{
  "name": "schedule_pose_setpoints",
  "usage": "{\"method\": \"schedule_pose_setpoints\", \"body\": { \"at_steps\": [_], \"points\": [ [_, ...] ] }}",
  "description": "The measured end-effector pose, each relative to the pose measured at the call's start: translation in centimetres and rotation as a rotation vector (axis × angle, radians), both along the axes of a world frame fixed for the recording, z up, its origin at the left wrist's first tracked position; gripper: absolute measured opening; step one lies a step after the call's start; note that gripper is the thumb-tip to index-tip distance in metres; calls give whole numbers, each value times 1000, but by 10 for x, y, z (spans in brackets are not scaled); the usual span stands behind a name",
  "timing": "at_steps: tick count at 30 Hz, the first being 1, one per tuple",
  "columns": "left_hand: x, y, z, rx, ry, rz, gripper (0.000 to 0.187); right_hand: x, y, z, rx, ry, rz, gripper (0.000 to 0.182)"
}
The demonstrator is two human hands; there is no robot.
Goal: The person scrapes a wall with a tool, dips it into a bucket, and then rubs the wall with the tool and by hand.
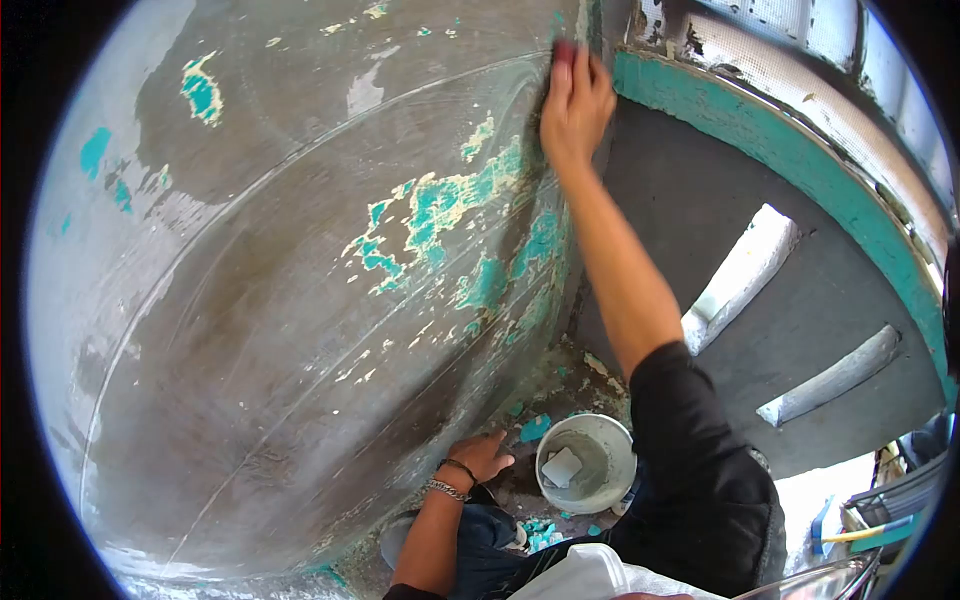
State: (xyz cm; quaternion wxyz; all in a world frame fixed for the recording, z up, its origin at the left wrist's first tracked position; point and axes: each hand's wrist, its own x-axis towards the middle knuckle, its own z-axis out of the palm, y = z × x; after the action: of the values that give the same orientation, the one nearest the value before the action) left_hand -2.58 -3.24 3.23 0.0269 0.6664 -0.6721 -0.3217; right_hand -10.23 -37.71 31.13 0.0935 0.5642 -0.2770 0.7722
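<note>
My right hand (575, 100) is raised high against a grey plastered wall (280, 300) with flaking turquoise paint (450, 205). It presses a dark tool with a reddish tip (563, 52) onto the wall's edge. My left hand (480, 457), with a bracelet on the wrist, rests low on my knee beside a white bucket (612, 438). The bucket holds grey mortar and a pale block (562, 466).
Turquoise paint chips (540, 533) lie on the ground by the bucket. A turquoise-painted ledge (800, 170) runs along the right. Grey floor (700, 190) with bright sun patches (745, 270) lies beyond my arm. White cloth (590, 575) is at the bottom.
</note>
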Motion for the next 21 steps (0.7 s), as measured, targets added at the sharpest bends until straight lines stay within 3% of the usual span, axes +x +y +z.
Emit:
{"method": "schedule_pose_setpoints", "body": {
  "at_steps": [2, 3, 5, 7, 9, 12, 14, 17, 18, 20, 21],
  "points": [
    [-1, 2, -4, -29, -43, -22, 55, -8, -6, 63, 27, 93, 9, 46],
    [0, 1, -2, -23, -41, -22, 55, -6, -8, 58, 32, 94, 10, 46],
    [0, -3, 7, 16, -39, 18, 55, -3, -4, 45, -63, 27, 30, 44],
    [-3, -10, 14, 21, -61, 1, 57, -1, -3, -12, -51, 18, -10, 45],
    [-7, -8, 13, 49, -83, -17, 59, -6, 6, -52, 88, 68, -50, 47],
    [-12, -7, -2, -70, -33, -46, 58, -6, -14, 14, -67, 24, -18, 45],
    [-9, -6, -10, -117, -3, -44, 57, -16, -6, 91, 11, 229, -1, 42],
    [-10, -12, 14, 28, -51, 13, 57, -13, 7, 119, 55, 130, 3, 42],
    [-4, -10, -1, -61, -45, 5, 59, -20, -2, 102, 208, 364, -63, 42],
    [-9, -11, 10, -52, -94, -19, 60, -10, -18, 29, -111, 62, -21, 43],
    [-12, -11, 15, -24, -141, -36, 60, -12, -12, -4, -68, 88, -16, 43]
  ]
}}
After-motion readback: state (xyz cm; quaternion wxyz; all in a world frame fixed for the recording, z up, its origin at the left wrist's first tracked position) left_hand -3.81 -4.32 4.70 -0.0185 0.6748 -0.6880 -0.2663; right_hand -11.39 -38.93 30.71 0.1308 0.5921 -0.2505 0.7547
